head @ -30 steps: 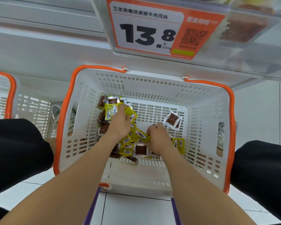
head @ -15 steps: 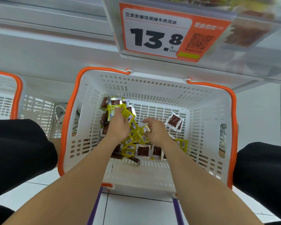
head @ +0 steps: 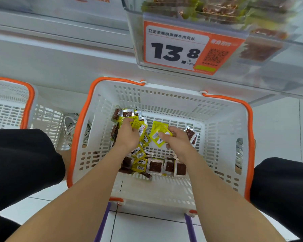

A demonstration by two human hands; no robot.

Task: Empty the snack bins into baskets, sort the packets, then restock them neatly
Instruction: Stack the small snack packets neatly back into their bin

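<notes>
Dressed in black over both legs: plain, matte dark cloth on the left leg [head: 21, 168] and the right leg [head: 283, 189], with soft folds and a rounded outline at each knee. Hemmed on the left, with a strip of bare leg just past the cloth. Shod in pale grey-white trainers, looped laces on the left shoe [head: 72, 126] by the left wall of the basket [head: 164, 98], the right shoe [head: 239, 154] glimpsed through its right wall. Bare along both forearms down to the left hand [head: 128, 137] and right hand [head: 177, 144].
</notes>
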